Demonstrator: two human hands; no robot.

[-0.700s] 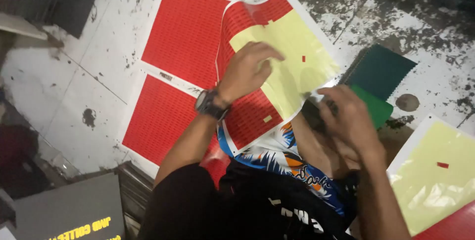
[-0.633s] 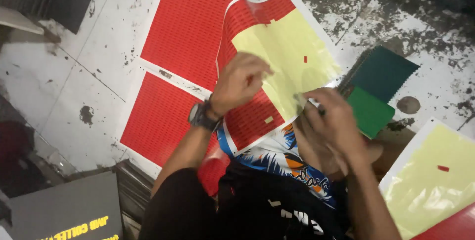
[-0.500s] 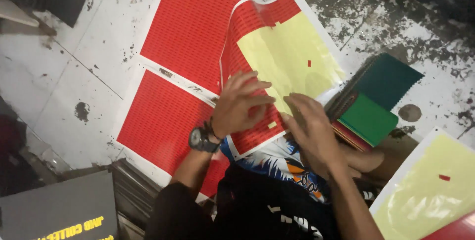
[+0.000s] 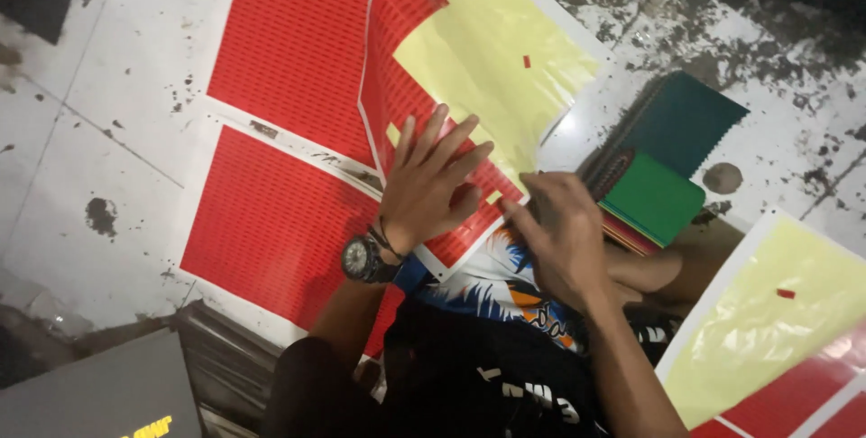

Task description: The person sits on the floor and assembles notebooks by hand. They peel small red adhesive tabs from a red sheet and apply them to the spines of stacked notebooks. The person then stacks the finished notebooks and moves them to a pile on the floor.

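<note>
Two flat red perforated sticker sheets (image 4: 271,140) lie on the stained white tile floor (image 4: 81,131), unchanged. Left hand (image 4: 431,181), wristwatch on, now rests flat with fingers spread wide on the partly peeled red sticker sheet with yellow backing (image 4: 469,68); half a second ago it was curled above it. Right hand (image 4: 559,235) has dropped from the sheet edge to the lower corner, fingers pinched narrow; contents cannot be told. Judgement: pressing down while picking a sticker. Green spiral notebooks (image 4: 663,176) sit just right; second yellow sheet (image 4: 767,312) far right
</note>
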